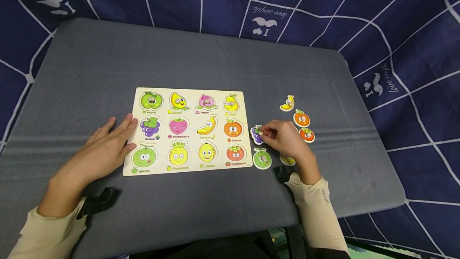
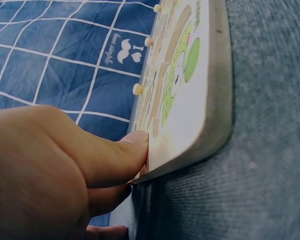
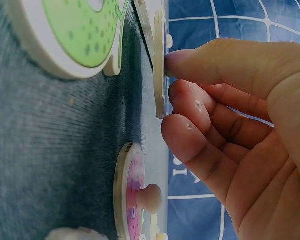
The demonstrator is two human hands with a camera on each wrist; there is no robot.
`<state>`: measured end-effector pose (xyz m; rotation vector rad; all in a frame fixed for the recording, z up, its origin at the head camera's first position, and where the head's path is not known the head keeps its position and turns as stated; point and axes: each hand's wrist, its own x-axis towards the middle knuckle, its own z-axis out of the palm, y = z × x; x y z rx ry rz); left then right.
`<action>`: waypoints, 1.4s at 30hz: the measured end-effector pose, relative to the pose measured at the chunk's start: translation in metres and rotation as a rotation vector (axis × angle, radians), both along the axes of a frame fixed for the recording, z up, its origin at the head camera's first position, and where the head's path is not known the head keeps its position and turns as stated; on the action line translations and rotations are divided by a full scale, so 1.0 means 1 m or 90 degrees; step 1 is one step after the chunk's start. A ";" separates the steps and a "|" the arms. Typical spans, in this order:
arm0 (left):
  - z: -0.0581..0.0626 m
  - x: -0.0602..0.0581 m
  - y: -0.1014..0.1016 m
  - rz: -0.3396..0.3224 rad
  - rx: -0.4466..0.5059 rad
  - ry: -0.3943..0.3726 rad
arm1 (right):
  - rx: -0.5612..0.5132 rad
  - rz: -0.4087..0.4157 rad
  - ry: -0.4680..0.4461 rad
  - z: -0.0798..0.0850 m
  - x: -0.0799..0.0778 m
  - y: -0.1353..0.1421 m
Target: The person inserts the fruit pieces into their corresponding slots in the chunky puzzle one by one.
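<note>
A pale wooden fruit puzzle board (image 1: 190, 115) lies on the grey table. My left hand (image 1: 104, 145) rests at its left edge with fingers extended; in the left wrist view the thumb (image 2: 122, 157) is against the board's edge. Just off the board's right edge, my right hand (image 1: 285, 139) pinches the purple grape puzzle piece (image 1: 255, 136) by its knob. In the right wrist view the grape piece (image 3: 159, 90) shows edge-on at the fingertips. Close below it lies the green melon piece (image 1: 262, 164). The lemon piece (image 1: 287, 160) is partly hidden by the right hand.
Banana (image 1: 286, 106), orange (image 1: 301, 119) and persimmon (image 1: 307, 136) pieces lie beyond the right hand. A pink knobbed piece (image 3: 135, 195) shows in the right wrist view. Knobbed pieces, among them the apple (image 1: 151, 103), fill the board's top row. Blue checked cloth (image 1: 223, 7) surrounds the table.
</note>
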<state>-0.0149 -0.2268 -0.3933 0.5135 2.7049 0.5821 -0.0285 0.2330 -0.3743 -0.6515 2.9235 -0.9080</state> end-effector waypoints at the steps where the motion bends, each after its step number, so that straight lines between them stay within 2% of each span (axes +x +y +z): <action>1: 0.000 0.000 0.000 0.000 -0.001 0.000 | 0.002 0.001 0.001 0.000 0.000 0.000; 23: 0.001 0.000 0.000 0.001 0.000 0.000 | 0.004 0.049 0.010 0.006 -0.010 -0.017; 42: 0.000 0.000 -0.001 -0.001 0.008 0.009 | -0.004 0.090 0.006 0.004 -0.019 -0.035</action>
